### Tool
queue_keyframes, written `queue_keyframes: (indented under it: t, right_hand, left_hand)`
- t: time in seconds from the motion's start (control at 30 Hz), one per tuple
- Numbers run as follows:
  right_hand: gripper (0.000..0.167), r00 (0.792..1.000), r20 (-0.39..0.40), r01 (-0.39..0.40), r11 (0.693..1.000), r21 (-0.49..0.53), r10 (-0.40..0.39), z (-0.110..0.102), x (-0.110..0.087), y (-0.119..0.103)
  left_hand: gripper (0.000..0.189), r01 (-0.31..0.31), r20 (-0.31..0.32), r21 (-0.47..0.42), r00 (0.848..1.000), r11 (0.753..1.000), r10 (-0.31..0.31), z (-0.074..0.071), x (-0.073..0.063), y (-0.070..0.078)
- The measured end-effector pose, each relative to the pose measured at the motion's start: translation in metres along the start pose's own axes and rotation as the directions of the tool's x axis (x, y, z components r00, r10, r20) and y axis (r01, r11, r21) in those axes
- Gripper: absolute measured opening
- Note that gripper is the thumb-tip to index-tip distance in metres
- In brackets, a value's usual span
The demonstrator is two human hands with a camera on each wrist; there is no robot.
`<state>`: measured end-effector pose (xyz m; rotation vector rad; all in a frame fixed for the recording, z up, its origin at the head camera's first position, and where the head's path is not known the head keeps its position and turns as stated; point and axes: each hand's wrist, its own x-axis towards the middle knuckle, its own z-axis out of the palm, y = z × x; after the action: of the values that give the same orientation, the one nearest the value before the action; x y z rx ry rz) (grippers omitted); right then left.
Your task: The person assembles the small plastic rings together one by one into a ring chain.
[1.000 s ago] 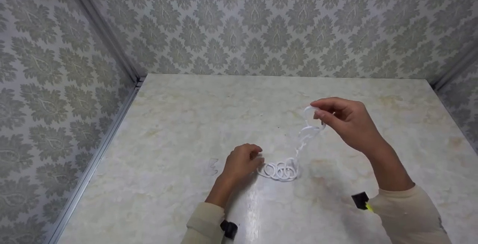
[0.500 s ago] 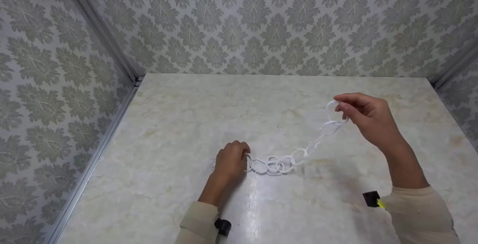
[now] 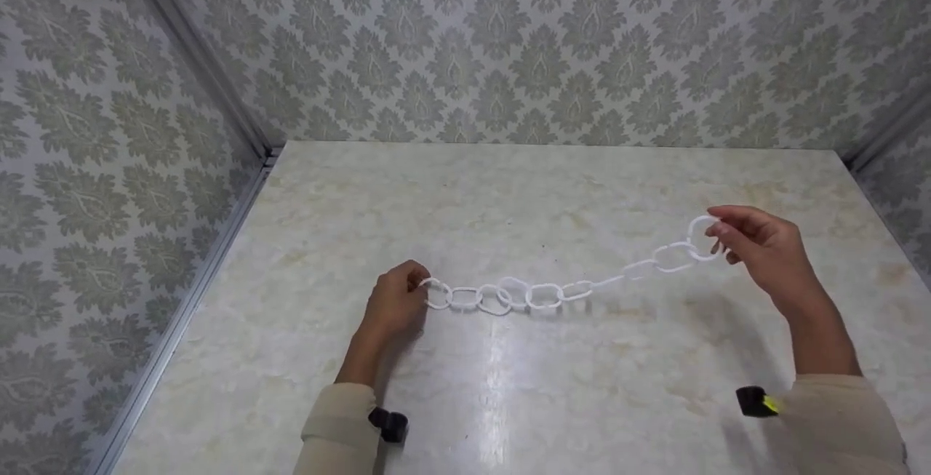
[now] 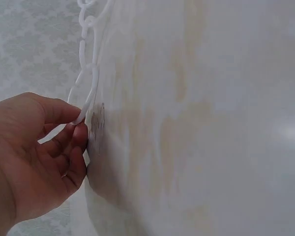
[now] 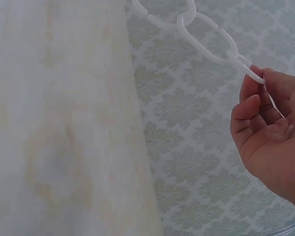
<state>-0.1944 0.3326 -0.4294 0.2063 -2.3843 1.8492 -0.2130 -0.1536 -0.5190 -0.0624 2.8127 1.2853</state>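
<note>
A white chain [image 3: 561,295] of several oval links stretches between my two hands, sagging low over the table in the middle. My left hand [image 3: 393,300], close to the tabletop, pinches its left end link between thumb and fingertips. In the left wrist view the chain [image 4: 82,49] runs up and away from those fingers. Higher and farther right, my right hand [image 3: 771,249] pinches the other end link. The right wrist view shows the chain [image 5: 199,46] leading off from the thumb and index finger, with part of the end link hidden within the hand.
The marbled tabletop [image 3: 349,206] lies under both hands. Patterned walls [image 3: 494,46] stand behind it and at the sides, with a metal rail [image 3: 156,373] along the left edge. Thin dark lines [image 4: 98,123] show on the table beside my left fingers.
My left hand has moved left and slightly away, my right hand to the right. The chain, bunched on the table before, has been drawn out into one long line.
</note>
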Motion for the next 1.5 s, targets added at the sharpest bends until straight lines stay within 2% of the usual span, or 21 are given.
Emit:
queue_keyframes:
  t: [0.1, 0.27, 0.37, 0.47, 0.53, 0.77, 0.97, 1.07, 1.17, 1.27, 1.4, 1.5]
  right_hand:
    - [0.022, 0.992, 0.021, -0.121, 0.991, -0.056, 0.122, -0.004, 0.001, 0.021]
    - [0.022, 0.956, 0.039, -0.285, 0.952, -0.109, 0.29, -0.008, -0.001, 0.056]
    - [0.034, 0.927, 0.051, -0.362, 0.922, -0.135, 0.372, -0.007, -0.004, 0.072]
    - [0.044, 0.904, 0.067, -0.406, 0.897, -0.176, 0.422, -0.004, -0.005, 0.083]
    - [0.047, 0.899, 0.066, -0.411, 0.887, -0.21, 0.433, -0.001, -0.005, 0.086]
    - [0.044, 0.913, 0.03, -0.371, 0.86, -0.35, 0.406, 0.011, -0.002, 0.09]
    - [0.044, 0.915, -0.006, -0.374, 0.841, -0.392, 0.404, 0.018, 0.003, 0.095]
    - [0.045, 0.916, 0.003, -0.372, 0.851, -0.371, 0.402, 0.021, 0.001, 0.099]
    - [0.047, 0.917, 0.029, -0.369, 0.876, -0.312, 0.397, 0.02, -0.002, 0.104]
    - [0.048, 0.923, 0.047, -0.358, 0.897, -0.257, 0.382, 0.018, -0.002, 0.107]
    - [0.047, 0.93, 0.04, -0.343, 0.899, -0.272, 0.366, 0.017, 0.003, 0.108]
    - [0.044, 0.928, -0.008, -0.355, 0.879, -0.318, 0.371, 0.019, 0.0, 0.109]
  left_hand:
    - [0.017, 0.046, -0.045, -0.053, 0.998, 0.998, -0.049, 0.0, 0.003, -0.003]
    - [0.016, 0.155, -0.096, -0.107, 0.982, 0.982, -0.166, 0.003, 0.005, -0.003]
    - [0.015, 0.215, -0.094, -0.106, 0.97, 0.971, -0.225, 0.003, 0.005, -0.001]
    - [0.014, 0.239, -0.092, -0.076, 0.965, 0.968, -0.245, 0.004, 0.006, 0.0]
    - [0.013, 0.242, -0.087, -0.057, 0.965, 0.969, -0.246, 0.004, 0.006, 0.0]
    - [0.019, 0.252, -0.066, -0.05, 0.965, 0.966, -0.255, 0.007, 0.006, 0.0]
    - [0.022, 0.245, -0.072, -0.046, 0.966, 0.968, -0.248, 0.009, 0.005, -0.004]
    - [0.023, 0.255, -0.075, -0.037, 0.963, 0.966, -0.257, 0.009, 0.0, -0.009]
    - [0.024, 0.269, -0.07, -0.038, 0.96, 0.962, -0.271, 0.009, -0.004, -0.013]
    - [0.025, 0.241, -0.082, -0.029, 0.967, 0.97, -0.243, 0.009, -0.004, -0.016]
    - [0.027, 0.203, -0.104, -0.019, 0.974, 0.979, -0.204, 0.01, -0.002, -0.017]
    - [0.028, 0.201, -0.081, -0.074, 0.975, 0.977, -0.207, 0.011, -0.003, -0.018]
